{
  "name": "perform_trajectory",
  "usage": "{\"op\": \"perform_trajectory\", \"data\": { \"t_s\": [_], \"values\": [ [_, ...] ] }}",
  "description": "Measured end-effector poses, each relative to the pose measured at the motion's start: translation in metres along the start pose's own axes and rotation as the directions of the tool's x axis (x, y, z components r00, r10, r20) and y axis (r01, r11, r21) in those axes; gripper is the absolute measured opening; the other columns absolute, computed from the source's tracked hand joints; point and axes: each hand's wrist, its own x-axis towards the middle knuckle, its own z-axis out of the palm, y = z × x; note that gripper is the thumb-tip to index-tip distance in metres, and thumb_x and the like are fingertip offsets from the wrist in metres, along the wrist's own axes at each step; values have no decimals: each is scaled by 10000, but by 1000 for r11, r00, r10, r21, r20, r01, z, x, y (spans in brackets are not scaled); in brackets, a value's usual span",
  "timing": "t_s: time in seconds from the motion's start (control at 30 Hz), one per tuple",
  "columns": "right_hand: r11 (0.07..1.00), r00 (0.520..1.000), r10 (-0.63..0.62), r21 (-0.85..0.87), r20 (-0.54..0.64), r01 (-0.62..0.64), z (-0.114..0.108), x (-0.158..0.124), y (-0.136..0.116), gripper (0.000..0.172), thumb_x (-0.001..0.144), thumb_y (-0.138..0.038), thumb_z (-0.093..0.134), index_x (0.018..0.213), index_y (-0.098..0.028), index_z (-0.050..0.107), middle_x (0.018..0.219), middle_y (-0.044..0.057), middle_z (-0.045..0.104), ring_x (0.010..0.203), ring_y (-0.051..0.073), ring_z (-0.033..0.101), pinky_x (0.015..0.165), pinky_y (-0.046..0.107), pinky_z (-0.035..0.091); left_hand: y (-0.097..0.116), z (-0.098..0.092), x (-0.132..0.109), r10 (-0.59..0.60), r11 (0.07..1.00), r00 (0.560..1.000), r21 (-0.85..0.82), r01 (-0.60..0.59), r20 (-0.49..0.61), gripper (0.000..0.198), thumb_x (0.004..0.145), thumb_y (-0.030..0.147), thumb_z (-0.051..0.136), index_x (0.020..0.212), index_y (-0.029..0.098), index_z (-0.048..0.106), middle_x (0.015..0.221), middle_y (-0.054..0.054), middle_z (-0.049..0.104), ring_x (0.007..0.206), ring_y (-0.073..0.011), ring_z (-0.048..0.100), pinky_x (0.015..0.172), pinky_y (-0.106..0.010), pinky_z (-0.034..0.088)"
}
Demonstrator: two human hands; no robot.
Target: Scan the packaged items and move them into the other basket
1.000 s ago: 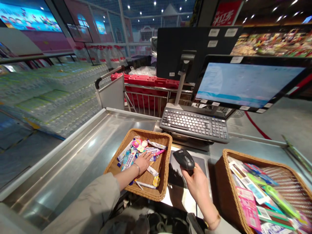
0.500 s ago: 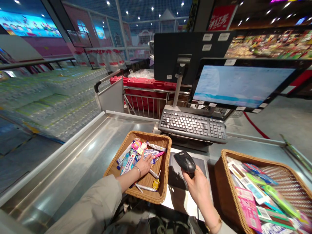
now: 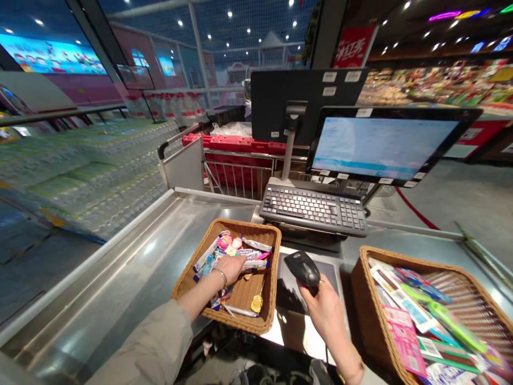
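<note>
At a checkout, the left hand (image 3: pixel 230 270) rests half-open on candy sticks (image 3: pixel 256 245) in a wicker basket (image 3: pixel 240 224) at the surface's (image 3: pixel 120 256) near edge, the right hand (image 3: pixel 326 315) gripping a black barcode scanner (image 3: pixel 304 269), with packets (image 3: pixel 409 315) filling a second basket (image 3: pixel 360 299) at the right, both baskets loaded.

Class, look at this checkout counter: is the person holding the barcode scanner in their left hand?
No, the handheld barcode scanner is gripped in the right hand, while the left hand lies on wrapped candies in a wicker basket.

Loose khaki sleeve (image 3: pixel 150 342), thin silver bangle (image 3: pixel 222 277), bare left hand (image 3: pixel 231 269)
</note>
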Motion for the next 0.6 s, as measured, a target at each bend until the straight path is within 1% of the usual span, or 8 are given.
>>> {"op": "perform_trajectory", "data": {
  "t_s": [0.1,0.23,0.37,0.43,0.5,0.53,0.6],
  "values": [
    [1000,1000,-7,8,-12,7,-3,-3,-1,306,806,-419,469,892,-189,651,1005,82,681,645,176,598,583,300,422,1,-10,-5,-52,999,999,-15,52,-10,294,909,346,509,1165,204,531,1120,-105,694,901,-243,704,779,-332,517],
    [1000,1000,-5,14,-7,5,-6,-7,-2,287,803,-413,472,862,-197,653,1000,80,680,654,180,609,598,304,438,2,-21,-12,-90,996,995,-30,88,-47,301,913,336,493,1179,198,516,1216,-120,652,887,-244,701,741,-319,510],
    [1000,1000,7,10,-4,-7,-8,-10,-1,291,804,-411,476,886,-200,658,1002,82,684,694,197,633,635,318,461,2,-31,-20,-110,993,988,-46,105,-110,281,924,372,486,1153,225,557,1148,-79,685,909,-231,687,774,-310,504],
    [1000,1000,2,17,-17,-2,-9,-11,0,296,801,-404,482,902,-195,665,1017,90,687,757,217,652,665,327,479,2,-36,-24,-119,992,981,-53,113,-150,286,928,369,487,1171,243,572,1151,-73,689,999,-236,658,838,-326,502],
    [999,999,-28,29,-38,29,-10,-11,0,301,800,-386,486,931,-191,674,1048,98,690,863,240,664,723,339,499,3,-39,-27,-107,994,969,-54,97,-222,289,934,356,489,1185,258,591,1266,-77,648,1157,-250,582,978,-385,460],
    [998,997,-51,32,-52,53,-11,-11,1,307,796,-375,491,955,-189,677,1074,103,689,925,251,663,762,348,506,4,-40,-28,-93,995,956,-50,82,-278,286,935,353,493,1184,266,604,1341,-71,608,1236,-259,525,1063,-435,401],
    [994,991,-102,29,-88,105,-12,-11,3,330,787,-352,507,1013,-179,674,1148,118,678,1054,270,640,862,376,504,6,-42,-30,-65,998,912,-29,58,-406,276,933,355,507,1170,283,629,1453,-44,519,1359,-285,404,1174,-554,218]
  ]
}}
